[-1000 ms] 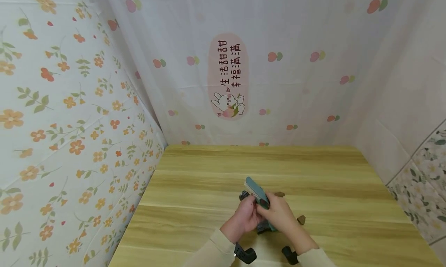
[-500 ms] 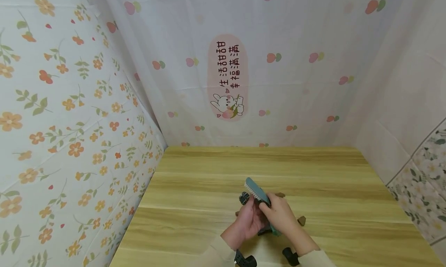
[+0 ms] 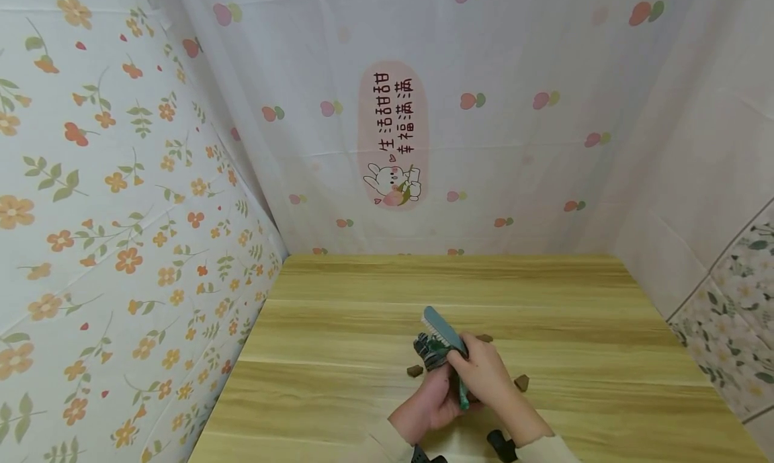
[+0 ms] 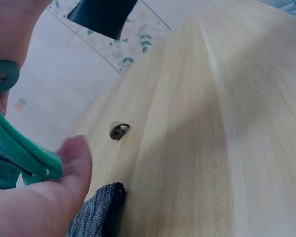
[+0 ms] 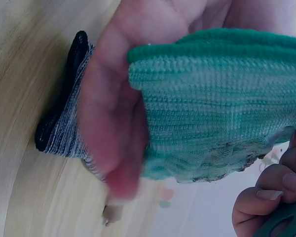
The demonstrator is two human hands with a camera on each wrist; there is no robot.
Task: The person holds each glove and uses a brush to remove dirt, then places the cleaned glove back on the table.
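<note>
My right hand (image 3: 486, 369) holds a scrub brush (image 3: 444, 328) with a blue-green back and pale bristles. The bristles face a dark and green work glove (image 3: 440, 353). In the right wrist view, this knit glove (image 5: 212, 108) has a green cuff. My left hand (image 3: 437, 399) holds it from below by the cuff, its thumb along the edge in the left wrist view. A right fingertip touches the glove's edge beside the brush's ring-shaped handle end (image 4: 2, 76). Behind my left hand, a grey knit piece with a black edge (image 5: 69, 108) shows, mostly hidden.
Small brown pieces lie around the hands on the wood-grain table (image 3: 338, 342): one at left (image 3: 414, 370), one behind (image 3: 486, 338), one at right (image 3: 522, 383). Black camera mounts (image 3: 502, 445) hang at the wrists. Patterned cloth (image 3: 508, 167) rises behind the table.
My left hand has drawn back toward me and lower, uncovering the glove's front under the bristles and the brown piece at left. The right hand and brush have hardly moved.
</note>
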